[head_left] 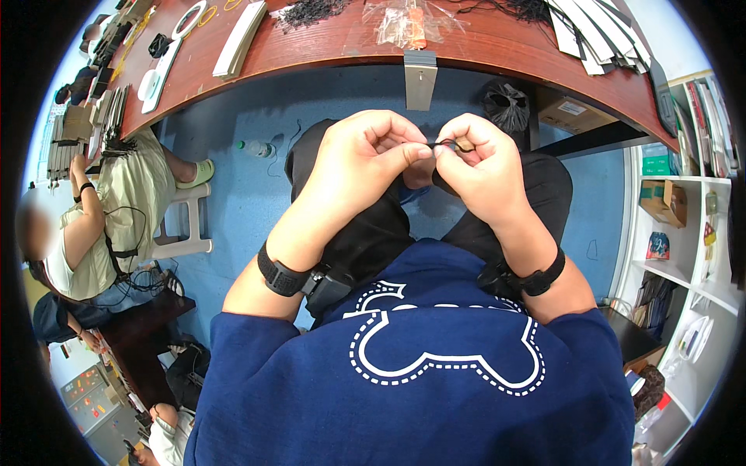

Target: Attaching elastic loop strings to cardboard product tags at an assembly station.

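Observation:
My left hand [365, 155] and my right hand [483, 165] are raised close together above my lap, just short of the table edge. Both pinch a thin black cord [445, 144] between thumb and forefinger. A small loop of it shows at the right fingertips; the rest is hidden by the fingers. Past my hands, a grey metal bracket [420, 81] hangs at the front edge of the reddish-brown table [326, 48]. On the table lie a heap of black cords [309, 11] and a crumpled clear plastic bag [395, 28].
A bundle of white strips [239, 40] lies at the table's left, white cards [597, 35] at its right. Below are a plastic bottle [257, 148], a black bag [507, 107] and a cardboard box [575, 115]. White shelves [674, 269] stand right; a seated co-worker [85, 225] is left.

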`<state>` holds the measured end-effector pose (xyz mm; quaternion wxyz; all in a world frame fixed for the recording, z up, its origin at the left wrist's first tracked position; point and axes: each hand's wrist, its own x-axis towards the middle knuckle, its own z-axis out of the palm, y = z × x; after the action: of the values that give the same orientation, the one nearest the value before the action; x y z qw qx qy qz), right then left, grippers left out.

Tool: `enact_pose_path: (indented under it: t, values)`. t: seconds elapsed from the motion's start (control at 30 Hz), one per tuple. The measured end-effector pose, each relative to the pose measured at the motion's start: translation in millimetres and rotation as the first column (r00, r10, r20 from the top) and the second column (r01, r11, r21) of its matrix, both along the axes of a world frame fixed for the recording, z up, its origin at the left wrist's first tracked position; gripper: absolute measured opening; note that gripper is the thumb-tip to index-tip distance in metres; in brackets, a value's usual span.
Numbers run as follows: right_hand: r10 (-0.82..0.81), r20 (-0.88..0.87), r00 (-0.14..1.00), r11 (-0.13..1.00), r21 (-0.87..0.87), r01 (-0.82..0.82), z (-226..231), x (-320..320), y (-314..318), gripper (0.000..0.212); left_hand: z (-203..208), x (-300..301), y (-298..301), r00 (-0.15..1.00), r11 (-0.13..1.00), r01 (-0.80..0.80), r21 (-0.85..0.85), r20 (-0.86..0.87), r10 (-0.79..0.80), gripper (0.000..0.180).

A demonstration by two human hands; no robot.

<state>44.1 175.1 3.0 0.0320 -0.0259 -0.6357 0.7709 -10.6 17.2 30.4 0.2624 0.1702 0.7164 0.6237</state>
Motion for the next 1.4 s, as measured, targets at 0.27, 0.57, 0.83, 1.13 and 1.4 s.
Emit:
enact_pose_path:
  t: [0.27,0.57,0.83,1.13,1.4]
  values:
    - [-0.119,-0.105,0.987,0.992,0.035,0.123,3,1,-9,0.006,-11,2,0,0.961,0.992,-0.091,0.085,-0.255,0.11,0.006]
    - [0.0,-0.04,0.999,0.996,-0.088,-0.004,0,3,-3,0.009,-8,6,-2,0.997,0.956,-0.02,0.294,0.079,-0.004,0.013]
    - [0.129,0.123,0.984,0.963,-0.25,-0.095,1,0,8,0.007,-18,3,-4,0.95,0.915,-0.076,0.397,0.306,-0.054,0.005]
    - [0.178,0.17,0.969,0.98,-0.118,-0.159,9,0,4,0.015,-19,6,-1,0.951,0.917,-0.157,0.367,0.305,0.041,0.005]
    - [0.236,0.115,0.965,0.912,-0.37,-0.179,-7,0,-1,0.003,-25,10,2,0.94,0.902,-0.151,0.404,0.34,0.005,0.004]
